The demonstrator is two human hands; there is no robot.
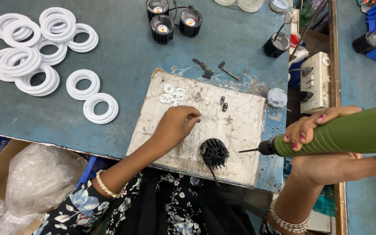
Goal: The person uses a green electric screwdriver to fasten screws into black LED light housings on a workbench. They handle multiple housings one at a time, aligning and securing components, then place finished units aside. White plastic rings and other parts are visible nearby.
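The green electric screwdriver (340, 132) runs off the right edge, its rear end unseen. The left hand (177, 124) curls its fingers (192, 116) under, hiding whatever they pinch. Clear containers (240, 3) are cut by the top edge. The small dark parts (203, 67) are too tiny to identify.

there are four black finned lamp housings standing far on the table (162, 28), (157, 7), (191, 21), (276, 44), a fifth near on the work board (214, 153), a sixth far right (366, 42), one green electric screwdriver (340, 132), and two loose white rings left of the board (82, 84), (101, 108).
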